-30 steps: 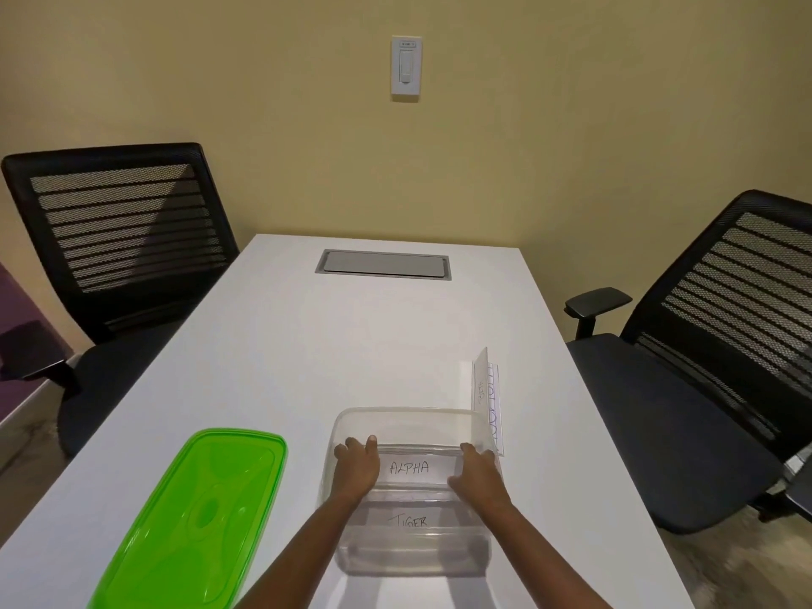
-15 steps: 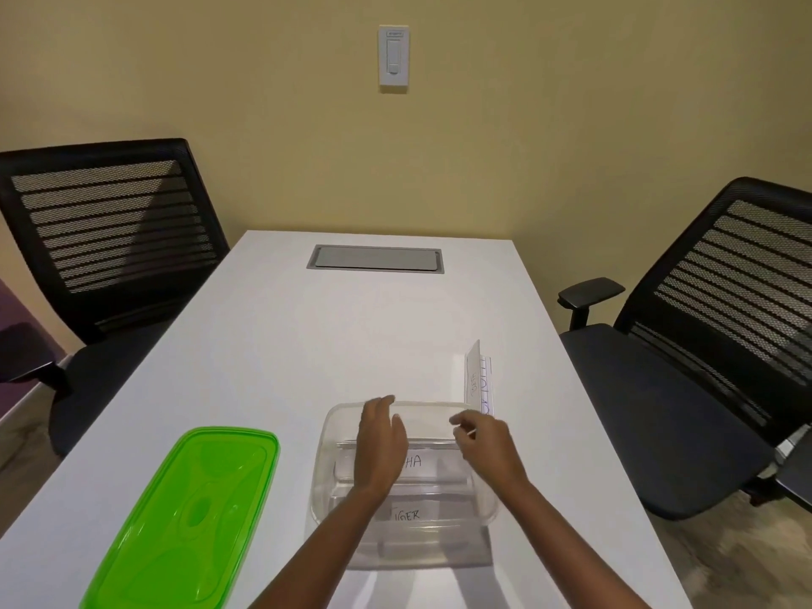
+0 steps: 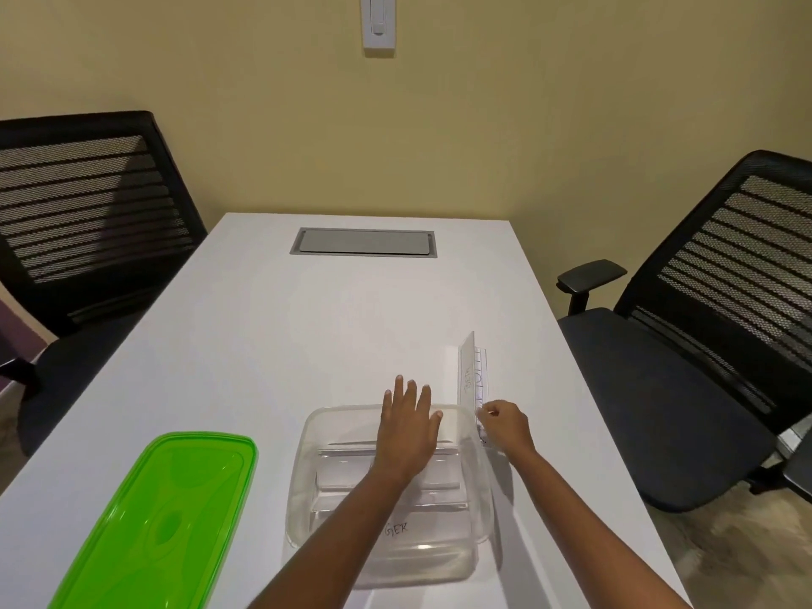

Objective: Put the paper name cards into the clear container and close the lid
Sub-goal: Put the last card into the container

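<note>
A clear container [image 3: 307, 485] sits on the white table near the front edge. Folded paper name cards lie inside it; one reads "TIGER" [image 3: 397, 530]. My left hand [image 3: 408, 426] hovers flat over the container's far rim, fingers spread, holding nothing. Just right of the container, a folded white name card [image 3: 470, 371] stands on the table. My right hand [image 3: 503, 426] pinches its near end. The green lid [image 3: 162, 520] lies flat on the table to the left of the container.
A grey cable hatch [image 3: 364, 242] is set into the white table [image 3: 307, 327] at its far end. Black mesh office chairs stand at the left [image 3: 83, 204] and at the right [image 3: 720, 301]. A wall switch [image 3: 378, 19] is mounted on the yellow wall.
Both hands have left the "ALPHA" card inside the container. My left hand rose over the far rim and my right hand moved right onto the standing card.
</note>
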